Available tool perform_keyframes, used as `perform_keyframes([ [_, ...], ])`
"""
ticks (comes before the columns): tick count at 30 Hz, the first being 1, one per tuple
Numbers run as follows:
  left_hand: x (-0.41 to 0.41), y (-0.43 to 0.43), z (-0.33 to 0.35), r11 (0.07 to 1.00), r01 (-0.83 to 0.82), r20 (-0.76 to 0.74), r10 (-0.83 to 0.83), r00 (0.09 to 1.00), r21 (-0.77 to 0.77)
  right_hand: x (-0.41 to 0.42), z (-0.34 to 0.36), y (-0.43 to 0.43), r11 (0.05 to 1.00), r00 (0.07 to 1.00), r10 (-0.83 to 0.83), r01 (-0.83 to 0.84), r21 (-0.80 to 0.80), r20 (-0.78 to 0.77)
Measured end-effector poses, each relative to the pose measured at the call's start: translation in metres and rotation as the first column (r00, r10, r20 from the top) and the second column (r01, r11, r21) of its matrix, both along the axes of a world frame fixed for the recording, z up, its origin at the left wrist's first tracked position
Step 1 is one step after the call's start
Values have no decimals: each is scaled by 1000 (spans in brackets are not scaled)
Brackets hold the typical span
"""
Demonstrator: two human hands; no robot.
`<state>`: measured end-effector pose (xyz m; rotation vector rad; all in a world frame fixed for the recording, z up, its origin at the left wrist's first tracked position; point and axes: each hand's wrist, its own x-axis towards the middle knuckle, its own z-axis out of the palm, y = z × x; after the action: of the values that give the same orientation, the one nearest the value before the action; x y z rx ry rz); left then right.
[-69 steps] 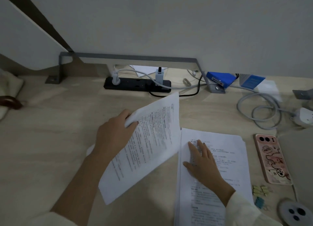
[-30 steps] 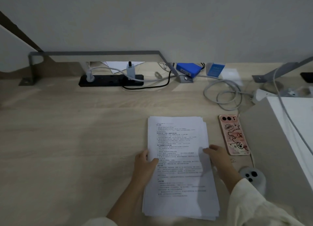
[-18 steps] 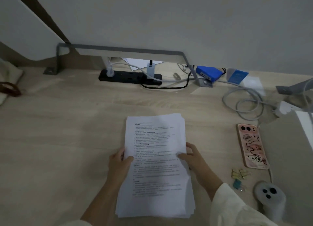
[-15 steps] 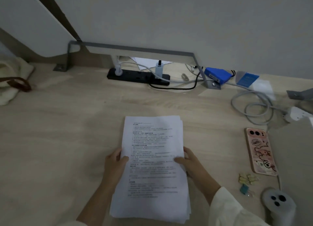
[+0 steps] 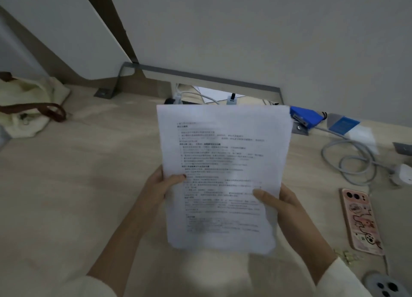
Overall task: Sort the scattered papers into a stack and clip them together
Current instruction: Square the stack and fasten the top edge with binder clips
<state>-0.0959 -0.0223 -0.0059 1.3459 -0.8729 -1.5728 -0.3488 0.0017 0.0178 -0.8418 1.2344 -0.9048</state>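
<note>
Gripping paper stack (image 5: pixel 223 176) | left hand (image 5: pixel 159 186) | right hand (image 5: pixel 283 204)

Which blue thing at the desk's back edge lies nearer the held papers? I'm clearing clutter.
The solid darker blue box, right beside the paper stack's top right corner. The lighter blue packet lies further right.

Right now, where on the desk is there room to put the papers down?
The widest bare patch of the light wooden desk lies left of the white printed paper stack, between the cream cloth bag and the left hand. The right side is crowded: pink cartoon-case phone, coiled grey cable, small yellow clips.
</note>
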Motion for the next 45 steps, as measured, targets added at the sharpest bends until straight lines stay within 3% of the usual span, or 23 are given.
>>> perform_keyframes([
  [2, -3, -5, 22, 981, -54, 82, 70, 994, -186, -3, 16, -6, 992, 997, -64, 59, -114, -45],
  [5, -10, -3, 32, 947, -59, 166, 117, 979, -315, 1, 16, -12, 970, 976, -175, 148, -192, -131],
  [8, -22, -1, 26, 945, -58, 188, 124, 974, -322, 14, 2, -13, 949, 950, -267, 230, -215, -160],
  [13, -26, 0, 38, 913, -108, 169, 187, 968, -392, 24, 9, -14, 917, 943, -330, 309, -252, -42],
  [19, -11, 8, 37, 935, -87, 144, 145, 979, -345, 22, -1, -5, 924, 929, -339, 300, -237, -147],
  [24, -21, 9, 80, 824, -203, 95, 296, 951, -529, 25, 1, -4, 919, 934, -338, 299, -257, -120],
  [28, -28, 1, 87, 809, -338, 52, 411, 910, -480, 28, 3, -6, 925, 939, -321, 281, -256, -128],
  [31, -24, 2, 88, 813, -299, 40, 366, 930, -499, 27, 3, -4, 936, 950, -290, 255, -243, -119],
  [33, -18, 5, 83, 832, -183, 90, 267, 959, -524, 26, 1, -3, 938, 954, -280, 250, -239, -103],
  [37, -8, 7, 56, 922, -22, 166, 93, 982, -387, 30, 3, -3, 928, 949, -307, 280, -245, -79],
  [42, -10, 13, 51, 881, -124, 127, 203, 971, -457, 27, 12, -1, 899, 946, -323, 304, -314, -9],
  [45, -10, 17, 38, 914, -132, 95, 181, 979, -382, 27, 0, 0, 930, 953, -294, 268, -250, -73],
])
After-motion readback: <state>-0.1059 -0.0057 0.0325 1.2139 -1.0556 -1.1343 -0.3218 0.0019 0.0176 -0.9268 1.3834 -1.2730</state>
